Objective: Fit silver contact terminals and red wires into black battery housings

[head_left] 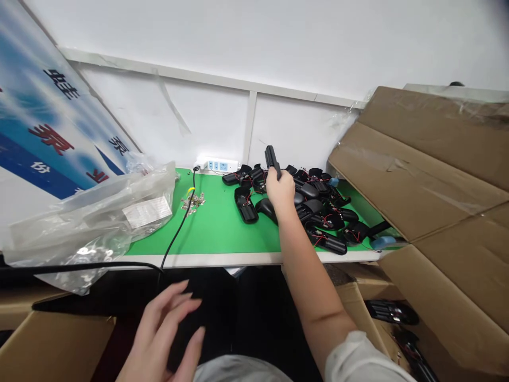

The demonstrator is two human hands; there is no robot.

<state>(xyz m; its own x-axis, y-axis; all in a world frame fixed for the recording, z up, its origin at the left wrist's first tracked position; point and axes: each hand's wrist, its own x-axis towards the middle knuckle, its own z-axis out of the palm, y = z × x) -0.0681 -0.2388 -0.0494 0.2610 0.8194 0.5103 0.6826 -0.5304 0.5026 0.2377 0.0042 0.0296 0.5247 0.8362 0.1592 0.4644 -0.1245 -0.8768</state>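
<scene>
My right hand (pixel 280 187) is closed around a black plastic housing (pixel 271 157), long and narrow, raised over the back of the green work surface (pixel 210 231). Around and below that hand lies a pile of similar black housings (pixel 312 191), several with thin red wires showing inside. One wired housing (pixel 246 205) sits at the pile's left side. Closer to me, in front of the table's edge, my left hand (pixel 165 331) hangs with fingers spread and holds nothing. A heap of small shiny metal pieces (pixel 193 202) rests on the green surface, left of the pile.
A white power strip (pixel 219 165) stands against the wall, with a black cable (pixel 181 225) running over the table's front edge. Clear plastic bags (pixel 99 212) lie at left. A large open cardboard box (pixel 433 170) leans in at right, with more housings (pixel 392 312) below.
</scene>
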